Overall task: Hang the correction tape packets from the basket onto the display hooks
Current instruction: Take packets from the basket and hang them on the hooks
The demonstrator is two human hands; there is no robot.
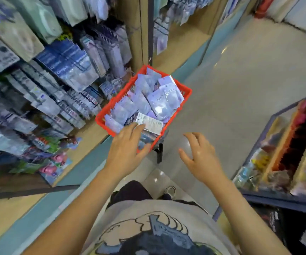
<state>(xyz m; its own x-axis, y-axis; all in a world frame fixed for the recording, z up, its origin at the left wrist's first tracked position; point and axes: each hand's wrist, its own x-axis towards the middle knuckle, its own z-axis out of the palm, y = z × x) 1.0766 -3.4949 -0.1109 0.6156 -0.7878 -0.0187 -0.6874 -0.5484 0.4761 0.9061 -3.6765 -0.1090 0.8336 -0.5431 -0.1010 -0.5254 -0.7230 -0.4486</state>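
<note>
The basket [184, 89] is bright red. The packets [159, 103] inside are light purple. The shirt [148, 214] is grey with a dark blue drawing.

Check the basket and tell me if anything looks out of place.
One packet stands out: it lies white printed back up at the near end of the red basket, while the packets around it show lilac fronts. The packets are heaped loosely, none spilled on the floor. The left hand reaches toward it; the right hand hovers open beside the basket.

Red plastic basket [184, 90] stands on a dark stool [159, 151], mostly hidden beneath it, on the glossy beige tiled floor [240, 100]. Lilac correction tape packets [159, 105] lie loosely piled in the basket, one turned white side up [151, 123] near the front.
</note>
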